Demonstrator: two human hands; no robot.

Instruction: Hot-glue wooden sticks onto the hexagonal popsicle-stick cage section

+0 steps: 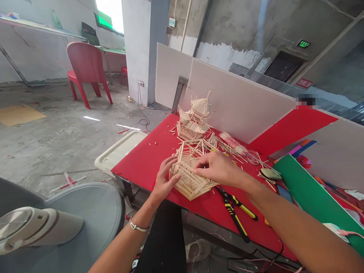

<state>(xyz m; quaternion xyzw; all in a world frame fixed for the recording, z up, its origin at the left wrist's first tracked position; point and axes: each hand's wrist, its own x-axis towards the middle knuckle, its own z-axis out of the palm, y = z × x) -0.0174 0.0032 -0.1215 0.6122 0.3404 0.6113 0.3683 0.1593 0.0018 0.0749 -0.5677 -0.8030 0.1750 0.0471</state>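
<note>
Stick frame (pixel 192 175) is cupped by spread left hand (pixel 165 178); right hand (pixel 218 167) is pinched, hold unclear. Sticks (pixel 231 142) are contained in plastic bag (pixel 251 156) beyond frame.

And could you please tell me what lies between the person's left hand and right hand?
In the head view, part of the wooden stick frame lies between the left hand and the right hand.

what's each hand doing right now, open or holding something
Left hand: open, cupped at the left side of the stick frame.
Right hand: fingertips close together at the frame; cannot tell if pinching a stick.
</note>
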